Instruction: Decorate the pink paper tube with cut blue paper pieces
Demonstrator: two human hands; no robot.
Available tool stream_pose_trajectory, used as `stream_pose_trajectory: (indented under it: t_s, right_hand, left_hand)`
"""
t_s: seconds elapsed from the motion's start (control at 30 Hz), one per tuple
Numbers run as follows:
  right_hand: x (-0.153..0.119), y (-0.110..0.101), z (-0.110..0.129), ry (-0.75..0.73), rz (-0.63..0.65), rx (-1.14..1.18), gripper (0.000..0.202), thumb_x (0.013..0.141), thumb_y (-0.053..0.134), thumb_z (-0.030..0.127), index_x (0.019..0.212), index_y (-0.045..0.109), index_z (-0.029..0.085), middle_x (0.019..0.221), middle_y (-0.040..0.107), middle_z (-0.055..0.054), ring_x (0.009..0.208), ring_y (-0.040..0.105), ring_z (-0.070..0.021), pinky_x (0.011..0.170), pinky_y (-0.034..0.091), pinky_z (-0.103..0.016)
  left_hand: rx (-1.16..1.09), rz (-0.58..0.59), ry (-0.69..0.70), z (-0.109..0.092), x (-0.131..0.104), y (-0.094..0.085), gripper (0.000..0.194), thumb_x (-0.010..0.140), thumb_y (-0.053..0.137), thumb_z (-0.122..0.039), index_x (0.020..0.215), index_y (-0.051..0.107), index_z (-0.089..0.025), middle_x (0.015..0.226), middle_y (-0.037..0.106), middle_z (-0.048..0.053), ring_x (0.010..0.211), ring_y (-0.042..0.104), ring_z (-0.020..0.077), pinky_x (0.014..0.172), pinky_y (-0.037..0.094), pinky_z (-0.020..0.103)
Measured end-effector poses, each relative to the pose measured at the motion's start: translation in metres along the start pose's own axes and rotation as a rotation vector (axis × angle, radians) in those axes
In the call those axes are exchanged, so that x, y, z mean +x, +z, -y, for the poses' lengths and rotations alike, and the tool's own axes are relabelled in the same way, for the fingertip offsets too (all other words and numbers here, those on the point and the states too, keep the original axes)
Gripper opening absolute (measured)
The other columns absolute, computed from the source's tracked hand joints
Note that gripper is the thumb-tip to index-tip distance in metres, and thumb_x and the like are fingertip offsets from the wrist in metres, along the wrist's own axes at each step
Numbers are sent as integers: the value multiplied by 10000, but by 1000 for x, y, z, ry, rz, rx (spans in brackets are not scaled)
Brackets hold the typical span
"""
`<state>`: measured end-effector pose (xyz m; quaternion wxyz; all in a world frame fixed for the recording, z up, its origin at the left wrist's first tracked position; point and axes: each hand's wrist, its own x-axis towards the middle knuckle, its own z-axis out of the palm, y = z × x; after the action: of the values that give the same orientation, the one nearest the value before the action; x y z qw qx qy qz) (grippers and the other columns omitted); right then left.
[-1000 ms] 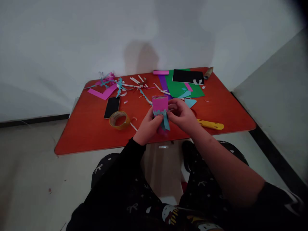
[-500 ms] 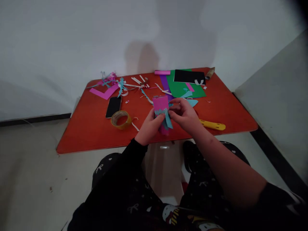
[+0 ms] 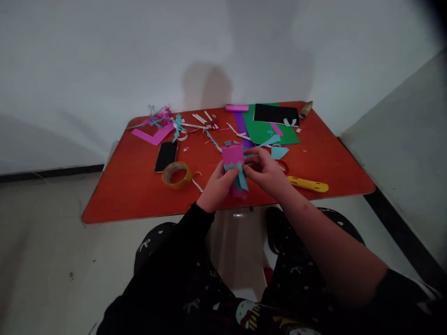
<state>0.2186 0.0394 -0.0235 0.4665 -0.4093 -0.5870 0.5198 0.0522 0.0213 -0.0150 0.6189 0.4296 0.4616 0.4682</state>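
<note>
Between my hands, near the front edge of the table, is a pink paper piece (image 3: 233,154), perhaps a tube. A light-blue paper strip (image 3: 242,180) with a jagged edge lies across its lower part, one end hanging loose. My left hand (image 3: 219,184) is closed around the pink piece, its thumb pressing on the blue strip. From the other side my right hand (image 3: 266,171) pinches with thumb and fingers at the strip's right side. Exactly what the right fingertips hold is partly hidden.
On the red table (image 3: 129,195) lie a phone (image 3: 166,156), a tape roll (image 3: 177,175), a yellow tool handle (image 3: 308,184), green paper (image 3: 254,128) and a black sheet (image 3: 275,113). Pink paper (image 3: 153,136) and several blue and white scraps are scattered toward the back.
Both hands stay on the pink piece. My right fingers have shifted slightly left, closer to the blue strip. The whole view has tilted a little, so the table sits slightly lower.
</note>
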Motion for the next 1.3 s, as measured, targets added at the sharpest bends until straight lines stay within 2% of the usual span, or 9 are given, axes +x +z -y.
stream_pose_trajectory:
  t_s: [0.37,0.57,0.63,0.7,0.8,0.93,1.07,1.2,1.3]
  right_hand:
    - [1,5,-6,33,-7,-39,370,835,728,390,1121,534,258,940,697,-24,766,669,-178,668,556,-328]
    - [0,5,-7,19,-34,-53,371,830,729,393,1131,559,258,940,700,-24,785,669,-187,676,545,-334]
    - [0,6,-8,1,-72,-48,368,829,736,397,1121,566,252,933,697,-26,815,672,-192,701,547,-337]
    - [1,7,-9,1,-96,-23,356,843,725,422,1112,571,247,919,689,-22,803,660,-182,697,539,-329]
    - [3,8,-11,41,-69,31,393,826,744,461,1106,562,253,906,681,-7,760,641,-164,663,531,-310]
    - [6,7,-10,112,-18,83,479,751,821,446,1097,545,266,934,686,2,752,645,-155,625,537,-288]
    - [8,5,-7,174,27,123,504,721,839,437,1088,536,271,924,691,8,743,656,-162,575,539,-272]
    - [9,5,-9,219,16,109,522,708,850,448,1089,541,271,894,682,17,719,649,-158,568,548,-273]
    - [10,4,-10,209,-36,95,472,756,806,511,1065,546,267,862,665,15,733,648,-165,596,555,-288]
  left_hand:
    - [-2,-8,-33,8,-2,-6,346,849,726,-391,1121,654,-190,951,682,36,795,605,155,771,516,284]
    - [75,0,36,12,-1,-7,346,912,641,-368,1205,619,-185,1092,696,63,928,632,183,884,516,317]
    - [133,12,94,11,0,-9,248,935,592,-311,1139,644,-179,1128,680,77,979,624,194,925,515,333]
    - [236,19,154,9,1,-12,129,919,587,-236,981,678,-169,1167,655,94,1015,608,203,964,506,340]
    - [351,19,199,3,-1,-13,82,894,610,-195,855,676,-167,1166,639,108,994,597,207,969,503,342]
    - [215,-8,126,-1,-7,-8,157,945,564,-270,1030,658,-179,1165,641,92,923,600,177,878,523,304]
    - [64,-11,13,7,-10,-6,321,945,587,-346,1233,591,-205,1069,650,57,837,597,163,752,531,274]
    - [8,-11,4,12,-11,-8,418,932,637,-372,1311,562,-213,1110,661,55,887,614,158,808,535,271]
    - [34,-20,23,7,-11,-11,441,920,680,-441,1281,580,-208,1115,672,46,903,614,143,846,519,261]
